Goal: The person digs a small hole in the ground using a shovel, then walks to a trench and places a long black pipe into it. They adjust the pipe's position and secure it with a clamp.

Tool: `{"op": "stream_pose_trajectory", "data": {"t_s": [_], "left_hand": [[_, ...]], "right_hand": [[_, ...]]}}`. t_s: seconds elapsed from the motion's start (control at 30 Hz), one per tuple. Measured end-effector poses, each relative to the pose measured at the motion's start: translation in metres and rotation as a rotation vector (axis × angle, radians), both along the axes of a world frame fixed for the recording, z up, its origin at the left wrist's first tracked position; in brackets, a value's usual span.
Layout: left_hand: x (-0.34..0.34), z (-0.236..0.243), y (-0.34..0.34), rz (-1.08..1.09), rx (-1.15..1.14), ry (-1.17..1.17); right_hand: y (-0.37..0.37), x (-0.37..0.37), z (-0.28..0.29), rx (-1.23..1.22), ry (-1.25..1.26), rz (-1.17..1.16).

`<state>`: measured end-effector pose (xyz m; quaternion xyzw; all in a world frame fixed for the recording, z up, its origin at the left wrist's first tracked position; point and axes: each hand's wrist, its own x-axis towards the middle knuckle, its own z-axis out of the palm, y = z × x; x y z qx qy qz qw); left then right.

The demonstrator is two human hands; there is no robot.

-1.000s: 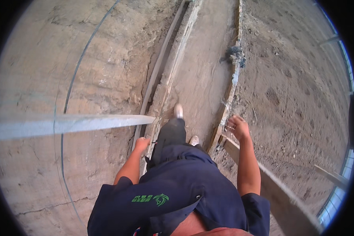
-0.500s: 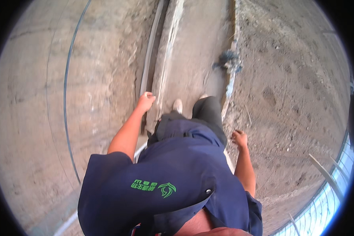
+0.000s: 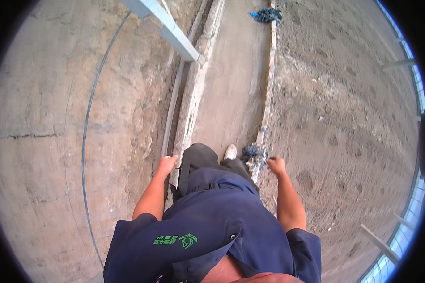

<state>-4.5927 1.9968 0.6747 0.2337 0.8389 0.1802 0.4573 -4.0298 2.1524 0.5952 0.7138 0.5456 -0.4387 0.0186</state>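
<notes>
My left hand [image 3: 166,166] hangs beside my left thigh, its fingers curled in and nothing visible in them. It is over the narrow channel [image 3: 173,113] along the foot of the wall. On the other side my right hand [image 3: 276,165] is held out with bent fingers, also with nothing to be seen in it. Close by that hand, a dark blue-grey crumpled bundle [image 3: 255,154] lies on the edge of the path; a gap between hand and bundle is hard to judge. One pale shoe [image 3: 230,151] shows on the path ahead of my legs.
The concrete path [image 3: 233,70] runs ahead between a raised kerb and a thin edging [image 3: 270,70]. A pale post [image 3: 174,37] slants in at the left. A cable [image 3: 85,141] hangs along the earthen wall. Bare soil [image 3: 344,132] spreads rightward. Another bundle [image 3: 267,15] lies farther ahead.
I have moved forward along the path; the near bundle is now beside my right hand. The post and far bundle have come into view. My left hand is lower in the picture.
</notes>
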Motion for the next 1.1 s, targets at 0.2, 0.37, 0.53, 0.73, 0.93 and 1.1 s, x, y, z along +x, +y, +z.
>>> {"op": "stream_pose_trajectory", "data": {"t_s": [0.2, 0.37, 0.53, 0.73, 0.93, 1.1], "left_hand": [[-0.031, -0.013, 0.165, -0.051, -0.086, 0.033], [-0.063, -0.048, 0.347, -0.189, -0.15, 0.002], [-0.112, -0.046, 0.546, -0.408, -0.119, 0.036], [-0.121, -0.023, 0.803, -0.228, 0.111, -0.017], [-0.139, -0.057, 0.927, -0.084, 0.08, -0.028], [-0.13, -0.055, 1.002, 0.012, -0.074, -0.09]], "right_hand": [[0.241, -0.111, 0.096, 0.131, 0.29, -0.16], [0.351, -0.108, 0.087, 0.183, -0.016, 0.164], [0.426, -0.077, 0.075, 0.009, -0.133, 0.125], [0.577, -0.091, 0.056, -0.199, -0.011, -0.188], [0.806, -0.123, -0.003, -0.117, -0.046, 0.144], [1.037, -0.132, 0.019, -0.058, -0.05, 0.228]]}}
